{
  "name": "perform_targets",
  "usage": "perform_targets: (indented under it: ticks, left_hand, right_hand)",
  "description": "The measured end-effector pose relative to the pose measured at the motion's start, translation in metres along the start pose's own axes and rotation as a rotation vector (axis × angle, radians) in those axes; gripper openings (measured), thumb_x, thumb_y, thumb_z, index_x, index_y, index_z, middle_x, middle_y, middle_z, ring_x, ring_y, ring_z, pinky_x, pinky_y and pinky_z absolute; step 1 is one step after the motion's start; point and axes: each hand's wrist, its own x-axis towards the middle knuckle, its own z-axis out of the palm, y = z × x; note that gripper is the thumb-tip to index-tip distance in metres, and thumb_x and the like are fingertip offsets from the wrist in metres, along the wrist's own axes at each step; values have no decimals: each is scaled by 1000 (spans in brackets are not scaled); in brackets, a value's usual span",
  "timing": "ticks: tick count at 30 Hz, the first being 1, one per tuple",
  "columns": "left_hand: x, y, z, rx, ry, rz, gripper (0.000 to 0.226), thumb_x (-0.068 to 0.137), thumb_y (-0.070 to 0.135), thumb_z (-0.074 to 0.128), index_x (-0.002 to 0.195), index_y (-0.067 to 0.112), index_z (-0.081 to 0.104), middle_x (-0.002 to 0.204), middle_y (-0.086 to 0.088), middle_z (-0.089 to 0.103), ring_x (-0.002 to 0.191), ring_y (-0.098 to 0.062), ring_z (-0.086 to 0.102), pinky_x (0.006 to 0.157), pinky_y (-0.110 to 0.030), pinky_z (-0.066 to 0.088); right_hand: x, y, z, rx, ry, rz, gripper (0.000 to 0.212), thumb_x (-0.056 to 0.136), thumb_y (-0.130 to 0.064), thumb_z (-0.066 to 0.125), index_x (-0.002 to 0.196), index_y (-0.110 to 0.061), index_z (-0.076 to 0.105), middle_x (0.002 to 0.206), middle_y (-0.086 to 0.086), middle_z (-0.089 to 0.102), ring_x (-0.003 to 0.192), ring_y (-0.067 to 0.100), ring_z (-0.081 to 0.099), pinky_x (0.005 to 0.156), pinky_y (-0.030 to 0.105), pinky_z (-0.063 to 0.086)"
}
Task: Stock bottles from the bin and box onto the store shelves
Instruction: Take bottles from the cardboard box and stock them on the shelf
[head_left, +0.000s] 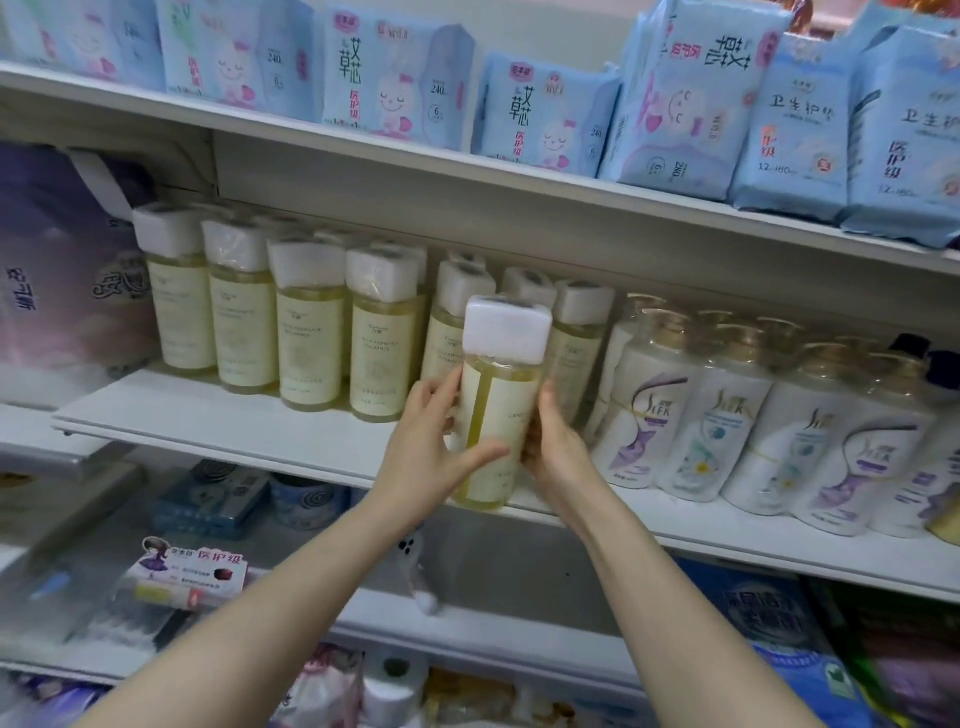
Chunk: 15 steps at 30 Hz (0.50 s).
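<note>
**Bottle at the shelf lip, both hands on it**

The left hand (426, 447) wraps the bottle's left side with its thumb laid across the front. The right hand (558, 452) cups the right side, so the two hands clamp the bottle (501, 410) between them at centre frame.

It stands nearly upright, long axis vertical, with the white cap (506, 328) pointing up and leaning a touch to the right of the frame. Its label is turned partly to the right, and a clear strip of yellow liquid faces me instead.

The base sits right at the front lip of the shelf (234, 421). I cannot tell whether it rests on the shelf or hangs just above it.

That lip looks like the main risk. If the hands let go with the base only half on, the bottle could tip forward and drop to the lower shelves.

Just behind it stand the matching bottles (309, 322), packed close, so a hard push back could rock or topple them.

The white pump bottles (727, 415) crowd in just beside it on the right, and the right hand could catch them as it comes away. A sideways label would also leave the facing untidy.
</note>
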Motion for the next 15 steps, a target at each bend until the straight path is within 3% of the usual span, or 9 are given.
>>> perform_targets:
  ticks: [3, 5, 9, 12, 15]
  left_hand:
    - [-6, -9, 5, 80, 14, 0, 98, 72, 45, 81, 151, 43, 22, 122, 9, 38, 110, -3, 47, 96, -13, 41]
    - [-3, -9, 3, 99, -1, -10, 96, 74, 44, 81, 149, 48, 21, 118, 11, 39, 105, 1, 47, 91, -10, 40]
    - [4, -13, 1, 68, -34, -4, 80, 78, 34, 80, 145, 44, 38, 116, 24, 53, 102, 5, 56, 86, -17, 49]
    - [8, -17, 6, 7, -29, 10, 68, 81, 23, 78, 142, 35, 49, 120, 14, 65, 103, 5, 61, 91, -13, 48]
    - [12, -22, 13, -32, -14, -27, 54, 87, 15, 72, 137, 29, 56, 113, 10, 65, 100, 1, 65, 97, -26, 51]
  right_hand:
    - [2, 16, -3, 26, -18, 67, 51, 99, -61, 30, 115, -27, 65, 131, 2, 65, 123, 17, 60, 111, 45, 43]
    - [2, 19, -6, 2, -10, 53, 50, 102, -56, 29, 123, -25, 63, 132, 2, 65, 124, 16, 60, 112, 44, 43]
    - [-2, 22, -11, -52, 52, -12, 55, 100, -57, 36, 139, -23, 55, 136, 0, 62, 127, 16, 57, 113, 47, 41]
    - [-6, 31, -19, -97, 138, -69, 49, 94, -53, 47, 134, -26, 56, 133, -6, 63, 125, 13, 58, 110, 46, 43]
    - [-16, 36, -22, -170, 187, -124, 30, 101, -35, 52, 131, -31, 53, 124, -17, 61, 119, 7, 59, 106, 42, 48]
